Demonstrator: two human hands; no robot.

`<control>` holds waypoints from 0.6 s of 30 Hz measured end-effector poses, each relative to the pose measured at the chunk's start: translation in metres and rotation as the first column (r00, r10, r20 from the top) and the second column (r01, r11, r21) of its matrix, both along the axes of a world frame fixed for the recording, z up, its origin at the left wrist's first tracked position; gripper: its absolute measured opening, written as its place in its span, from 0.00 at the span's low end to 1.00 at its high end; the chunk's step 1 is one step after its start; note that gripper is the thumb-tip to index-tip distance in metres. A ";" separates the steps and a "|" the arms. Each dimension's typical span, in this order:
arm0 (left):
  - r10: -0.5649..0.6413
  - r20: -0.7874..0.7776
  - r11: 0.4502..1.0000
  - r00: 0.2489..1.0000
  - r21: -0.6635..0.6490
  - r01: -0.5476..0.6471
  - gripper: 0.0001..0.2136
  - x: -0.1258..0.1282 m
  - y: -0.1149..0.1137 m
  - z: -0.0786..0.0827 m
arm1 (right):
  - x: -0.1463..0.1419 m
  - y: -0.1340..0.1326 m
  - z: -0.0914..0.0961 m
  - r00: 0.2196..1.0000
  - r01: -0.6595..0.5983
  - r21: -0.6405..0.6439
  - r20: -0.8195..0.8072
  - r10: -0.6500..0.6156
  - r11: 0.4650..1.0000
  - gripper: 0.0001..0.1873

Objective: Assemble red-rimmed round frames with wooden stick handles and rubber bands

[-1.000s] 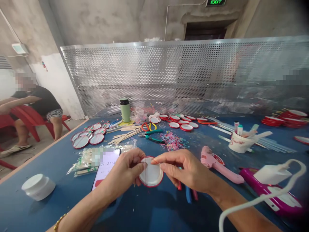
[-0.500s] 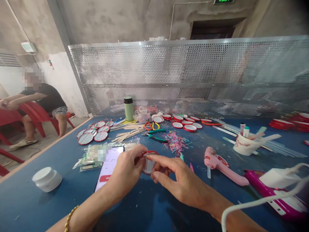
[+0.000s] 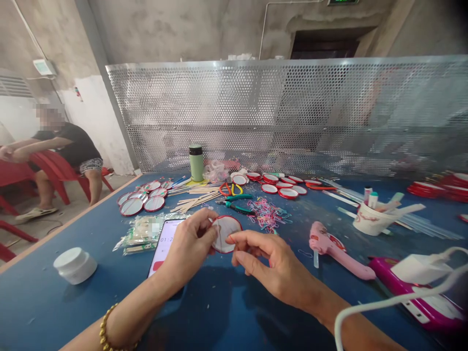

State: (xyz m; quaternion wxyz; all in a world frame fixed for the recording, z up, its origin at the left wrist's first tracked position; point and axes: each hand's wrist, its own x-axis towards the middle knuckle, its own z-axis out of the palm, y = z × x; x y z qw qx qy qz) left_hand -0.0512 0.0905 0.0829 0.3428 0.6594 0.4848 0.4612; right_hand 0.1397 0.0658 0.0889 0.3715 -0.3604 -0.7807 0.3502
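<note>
My left hand (image 3: 190,243) pinches the left edge of a round white disc with a red rim (image 3: 227,228). The disc is tilted up above the table, its pale face toward me, and a thin line runs down that face. At the disc's right edge is my right hand (image 3: 274,256), fingers bent and drawn together, with the index fingertip over the face. Anything small between those fingertips is hidden. Beneath my left wrist lies a lit phone (image 3: 166,239). Beyond the hands are a heap of small coloured clips (image 3: 268,214) and teal-handled pliers (image 3: 237,207).
More red-rimmed discs (image 3: 131,206) lie left, with others (image 3: 288,193) at the back. Wooden sticks (image 3: 195,201) and a green bottle (image 3: 196,165) stand behind. On the right are a pink glue gun (image 3: 340,253), a paper cup (image 3: 371,219), a magenta power strip (image 3: 431,297) and its white cable.
The disc has been raised and turned so that more of its white face shows. My left hand has shifted slightly up and left; my right fingertips stay by its edge.
</note>
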 end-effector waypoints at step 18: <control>0.064 0.162 0.998 0.985 0.007 -0.066 0.08 -0.011 0.007 0.006 | -0.028 0.001 -0.020 0.800 -0.178 -0.573 -0.558 -0.222 0.800 0.20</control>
